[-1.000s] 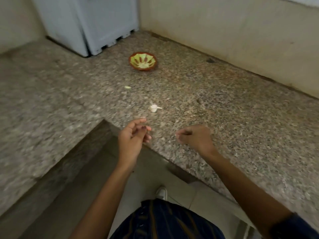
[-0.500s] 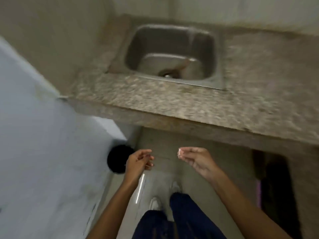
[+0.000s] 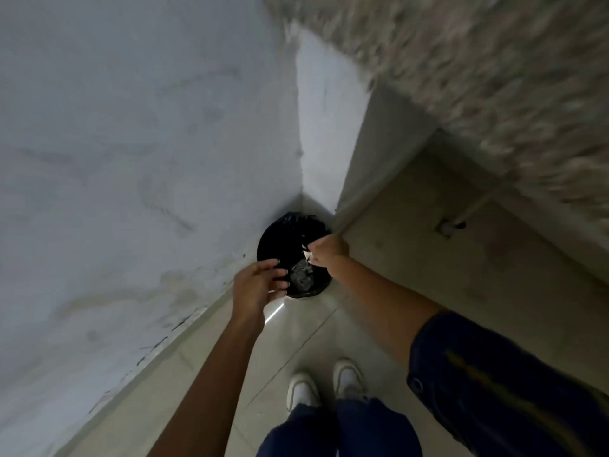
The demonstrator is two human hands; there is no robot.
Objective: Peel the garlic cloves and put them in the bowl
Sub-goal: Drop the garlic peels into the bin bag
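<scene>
While both hands hover over the black-lined bin point(image 3: 293, 239), right hand point(image 3: 324, 253) fingers pinch a pale peel scrap point(image 3: 308, 257). Left hand point(image 3: 255, 290) fingers loosely curled; contents unclear.

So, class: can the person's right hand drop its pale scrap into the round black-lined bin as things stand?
Probably yes: the right hand hangs over the round black-lined bin, whose mouth shows open, with nothing between them.
</scene>
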